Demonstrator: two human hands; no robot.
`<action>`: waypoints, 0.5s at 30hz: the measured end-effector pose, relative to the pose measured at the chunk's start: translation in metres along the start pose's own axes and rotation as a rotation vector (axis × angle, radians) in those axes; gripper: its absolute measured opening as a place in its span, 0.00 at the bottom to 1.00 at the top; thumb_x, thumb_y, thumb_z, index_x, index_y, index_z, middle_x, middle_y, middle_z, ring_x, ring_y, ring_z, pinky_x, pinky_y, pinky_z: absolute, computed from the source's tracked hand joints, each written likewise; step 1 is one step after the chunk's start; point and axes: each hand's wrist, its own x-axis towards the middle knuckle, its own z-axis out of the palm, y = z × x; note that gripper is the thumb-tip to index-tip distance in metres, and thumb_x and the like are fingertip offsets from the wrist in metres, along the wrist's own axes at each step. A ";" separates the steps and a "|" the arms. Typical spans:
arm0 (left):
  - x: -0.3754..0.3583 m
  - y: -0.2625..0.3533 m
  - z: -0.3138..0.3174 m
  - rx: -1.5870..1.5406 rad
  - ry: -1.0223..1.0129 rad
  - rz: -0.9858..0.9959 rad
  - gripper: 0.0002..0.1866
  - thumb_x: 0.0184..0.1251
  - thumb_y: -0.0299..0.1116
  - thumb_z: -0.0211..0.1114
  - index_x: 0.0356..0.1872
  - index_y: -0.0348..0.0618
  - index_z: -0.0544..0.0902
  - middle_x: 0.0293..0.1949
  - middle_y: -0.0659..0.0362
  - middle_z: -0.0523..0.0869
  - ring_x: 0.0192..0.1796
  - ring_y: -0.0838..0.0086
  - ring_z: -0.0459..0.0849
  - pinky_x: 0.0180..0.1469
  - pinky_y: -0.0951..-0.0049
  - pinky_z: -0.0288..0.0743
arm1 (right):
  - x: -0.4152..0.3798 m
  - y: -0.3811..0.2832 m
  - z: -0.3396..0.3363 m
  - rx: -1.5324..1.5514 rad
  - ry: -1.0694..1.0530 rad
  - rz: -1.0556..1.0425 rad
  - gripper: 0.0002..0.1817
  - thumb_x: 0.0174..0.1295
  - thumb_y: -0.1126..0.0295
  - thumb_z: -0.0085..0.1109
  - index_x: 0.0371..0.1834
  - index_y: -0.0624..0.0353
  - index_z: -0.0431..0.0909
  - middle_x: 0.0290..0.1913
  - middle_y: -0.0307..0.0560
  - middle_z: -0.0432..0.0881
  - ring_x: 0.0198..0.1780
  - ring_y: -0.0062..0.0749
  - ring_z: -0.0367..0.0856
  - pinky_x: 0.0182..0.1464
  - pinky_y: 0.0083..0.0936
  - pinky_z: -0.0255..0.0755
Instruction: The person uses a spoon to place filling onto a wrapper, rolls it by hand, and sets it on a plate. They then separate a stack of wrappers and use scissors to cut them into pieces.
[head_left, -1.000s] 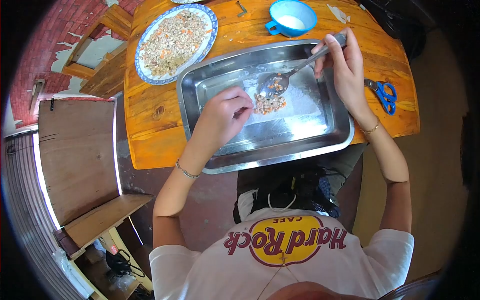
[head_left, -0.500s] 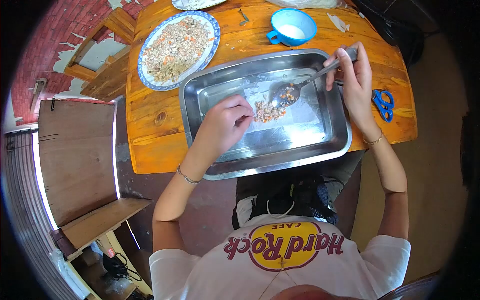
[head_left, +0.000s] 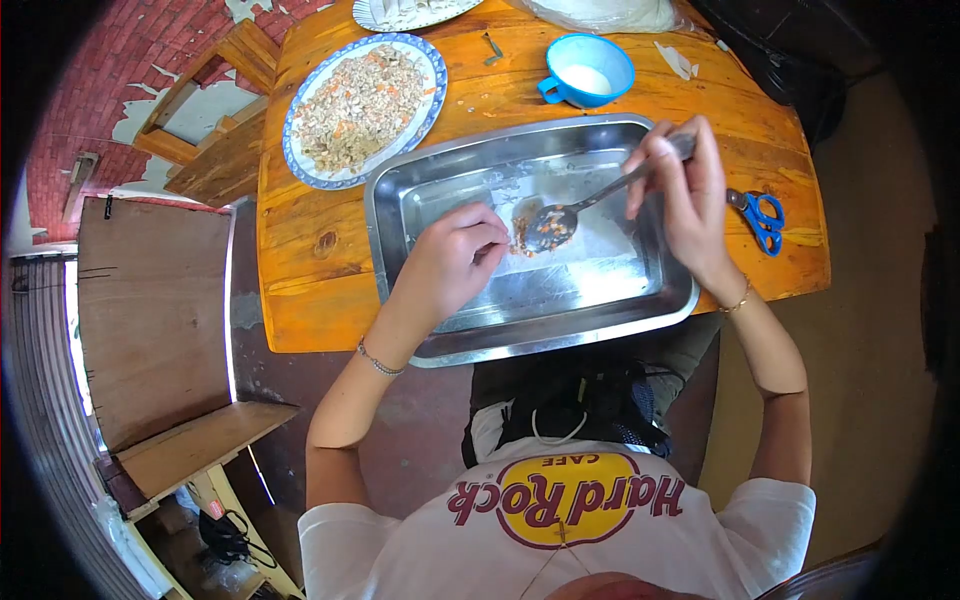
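Note:
My right hand (head_left: 688,195) is closed around the handle of a metal spoon (head_left: 605,192). The bowl of the spoon rests over a mound of chopped filling (head_left: 524,240) with orange bits. Under the filling lies a thin, pale wrapper sheet (head_left: 605,245) inside a deep rectangular metal tray (head_left: 545,340). With fingers pinched together, my left hand (head_left: 462,250) is at the left side of the filling; whatever the fingertips hold is hidden. Beyond the tray, an oval blue-rimmed plate (head_left: 437,105) carries more of the chopped mixture.
A blue cup (head_left: 610,65) with white contents stands behind the tray. Blue-handled scissors (head_left: 768,225) lie to the right. At the far edge are another plate (head_left: 415,22) and a clear plastic bag (head_left: 610,15). A wooden bench (head_left: 205,445) stands on the left.
The spoon bowl has moved left and down across the filling, toward my left fingertips. My right hand has shifted slightly left with it. The left hand stays at the filling's edge.

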 end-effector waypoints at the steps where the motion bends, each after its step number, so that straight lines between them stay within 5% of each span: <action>1: 0.000 0.000 0.000 -0.001 -0.009 -0.009 0.03 0.56 0.20 0.67 0.31 0.32 0.84 0.35 0.56 0.84 0.34 0.69 0.84 0.36 0.74 0.79 | -0.001 0.001 0.004 -0.033 -0.020 -0.044 0.06 0.73 0.73 0.43 0.38 0.61 0.60 0.34 0.49 0.76 0.22 0.21 0.75 0.23 0.15 0.70; 15: -0.002 -0.003 0.000 -0.103 -0.043 -0.124 0.05 0.55 0.16 0.67 0.31 0.31 0.80 0.37 0.55 0.81 0.38 0.71 0.84 0.40 0.74 0.87 | 0.004 -0.007 0.011 -0.080 -0.022 -0.105 0.06 0.73 0.75 0.44 0.37 0.62 0.60 0.33 0.49 0.77 0.21 0.21 0.75 0.23 0.14 0.68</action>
